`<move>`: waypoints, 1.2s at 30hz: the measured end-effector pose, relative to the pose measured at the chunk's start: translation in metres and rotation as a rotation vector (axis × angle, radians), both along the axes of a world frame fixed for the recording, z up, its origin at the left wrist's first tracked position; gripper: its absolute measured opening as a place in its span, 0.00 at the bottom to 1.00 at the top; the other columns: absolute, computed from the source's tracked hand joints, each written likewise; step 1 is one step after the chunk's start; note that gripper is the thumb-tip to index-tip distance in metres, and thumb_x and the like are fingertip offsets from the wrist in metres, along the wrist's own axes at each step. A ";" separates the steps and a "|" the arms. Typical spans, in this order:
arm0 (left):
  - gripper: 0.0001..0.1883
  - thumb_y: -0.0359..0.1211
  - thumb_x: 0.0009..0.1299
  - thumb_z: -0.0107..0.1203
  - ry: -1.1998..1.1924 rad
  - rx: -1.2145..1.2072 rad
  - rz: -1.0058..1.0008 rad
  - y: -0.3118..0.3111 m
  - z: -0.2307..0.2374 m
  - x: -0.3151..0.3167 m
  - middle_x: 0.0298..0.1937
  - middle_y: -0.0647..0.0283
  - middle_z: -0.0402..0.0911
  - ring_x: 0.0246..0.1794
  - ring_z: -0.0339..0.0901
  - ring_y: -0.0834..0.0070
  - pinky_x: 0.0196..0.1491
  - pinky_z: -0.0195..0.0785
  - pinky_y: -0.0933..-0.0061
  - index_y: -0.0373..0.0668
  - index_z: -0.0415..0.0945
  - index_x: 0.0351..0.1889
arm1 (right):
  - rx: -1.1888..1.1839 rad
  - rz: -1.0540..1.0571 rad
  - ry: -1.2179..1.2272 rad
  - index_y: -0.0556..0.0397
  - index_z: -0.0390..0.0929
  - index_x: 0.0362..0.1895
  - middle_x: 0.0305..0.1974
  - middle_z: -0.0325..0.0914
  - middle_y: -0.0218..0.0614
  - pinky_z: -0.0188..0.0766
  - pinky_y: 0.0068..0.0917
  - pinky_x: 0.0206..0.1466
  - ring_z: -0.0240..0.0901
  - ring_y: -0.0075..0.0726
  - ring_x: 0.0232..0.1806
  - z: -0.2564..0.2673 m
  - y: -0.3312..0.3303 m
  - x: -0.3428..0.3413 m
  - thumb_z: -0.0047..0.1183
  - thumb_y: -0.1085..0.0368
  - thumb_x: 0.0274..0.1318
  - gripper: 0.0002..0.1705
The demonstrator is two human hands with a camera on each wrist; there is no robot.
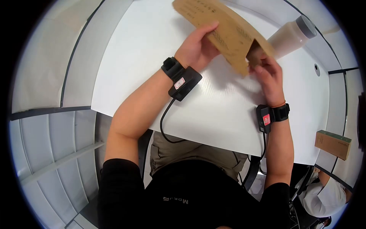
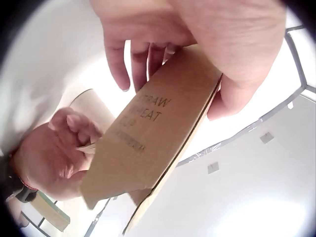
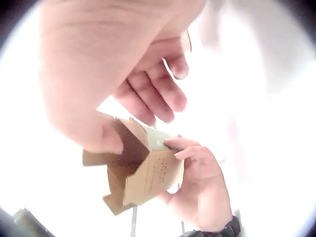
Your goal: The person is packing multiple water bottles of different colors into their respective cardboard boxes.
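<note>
A long brown cardboard box [image 1: 228,28] is held up over the white table, its near right end open with flaps out. My left hand [image 1: 198,47] grips it around the middle, thumb on one side and fingers on the other, as the left wrist view also shows on the printed box [image 2: 148,123]. At the open end is my right hand [image 1: 270,76], its thumb against a flap of the box [image 3: 160,173] in the right wrist view and its other fingers loosely bent. Whether anything is inside the box cannot be seen.
A pale bottle with a grey lid [image 1: 291,36] lies or stands behind the box at the right. A smaller brown and green box [image 1: 333,145] is by the right edge. Another person in a white top [image 1: 324,198] is at the lower right. White partitions surround the table [image 1: 228,114].
</note>
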State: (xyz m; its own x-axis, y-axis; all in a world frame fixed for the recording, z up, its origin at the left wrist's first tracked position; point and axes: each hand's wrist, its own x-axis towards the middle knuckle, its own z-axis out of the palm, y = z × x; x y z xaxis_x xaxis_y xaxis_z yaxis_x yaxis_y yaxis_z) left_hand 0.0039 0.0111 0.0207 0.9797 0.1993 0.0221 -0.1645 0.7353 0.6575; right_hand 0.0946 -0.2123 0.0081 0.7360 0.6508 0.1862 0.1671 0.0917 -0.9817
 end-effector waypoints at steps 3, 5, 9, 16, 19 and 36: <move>0.20 0.40 0.75 0.57 -0.020 -0.026 0.092 0.011 -0.006 0.005 0.59 0.65 0.79 0.63 0.74 0.69 0.67 0.64 0.56 0.47 0.70 0.62 | 0.123 -0.391 -0.218 0.57 0.77 0.33 0.30 0.74 0.24 0.64 0.19 0.37 0.65 0.19 0.31 -0.004 -0.005 0.010 0.58 0.67 0.64 0.07; 0.20 0.43 0.75 0.57 -0.014 0.012 0.124 0.020 -0.011 0.007 0.60 0.67 0.78 0.62 0.73 0.71 0.63 0.65 0.60 0.50 0.70 0.62 | 0.061 -0.741 -0.343 0.57 0.75 0.43 0.37 0.73 0.29 0.65 0.23 0.41 0.65 0.22 0.37 -0.009 -0.007 0.025 0.60 0.65 0.62 0.11; 0.20 0.47 0.74 0.60 0.017 0.039 0.191 0.021 -0.012 0.009 0.58 0.69 0.79 0.60 0.74 0.73 0.60 0.68 0.63 0.53 0.71 0.58 | -0.040 -0.747 -0.346 0.59 0.63 0.66 0.61 0.67 0.43 0.64 0.35 0.64 0.66 0.36 0.62 -0.008 -0.010 0.043 0.62 0.61 0.59 0.34; 0.23 0.53 0.73 0.59 0.029 0.119 0.218 0.019 -0.013 0.009 0.57 0.70 0.79 0.60 0.74 0.74 0.61 0.66 0.62 0.53 0.71 0.59 | -0.165 -0.338 -0.230 0.61 0.57 0.72 0.68 0.63 0.45 0.64 0.39 0.70 0.64 0.45 0.69 -0.015 -0.003 0.046 0.67 0.58 0.57 0.46; 0.26 0.58 0.72 0.58 0.026 0.111 0.241 0.015 -0.009 0.009 0.55 0.70 0.79 0.57 0.74 0.75 0.60 0.63 0.62 0.53 0.71 0.58 | -0.221 -0.297 -0.197 0.60 0.59 0.71 0.64 0.66 0.44 0.65 0.38 0.70 0.66 0.43 0.67 -0.018 -0.005 0.051 0.69 0.58 0.56 0.45; 0.28 0.61 0.74 0.51 0.030 0.044 0.404 0.036 -0.008 0.015 0.57 0.70 0.79 0.58 0.74 0.73 0.60 0.62 0.63 0.54 0.69 0.61 | -0.306 -0.486 -0.712 0.52 0.73 0.61 0.55 0.78 0.42 0.72 0.38 0.62 0.73 0.46 0.58 -0.001 0.001 0.029 0.68 0.68 0.46 0.35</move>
State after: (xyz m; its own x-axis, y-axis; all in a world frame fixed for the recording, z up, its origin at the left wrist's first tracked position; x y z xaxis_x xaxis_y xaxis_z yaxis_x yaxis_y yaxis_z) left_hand 0.0194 0.0475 0.0128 0.8232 0.5676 0.0118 -0.4143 0.5864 0.6961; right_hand 0.1232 -0.2114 0.0070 0.7192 0.3953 0.5714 0.6947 -0.3941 -0.6017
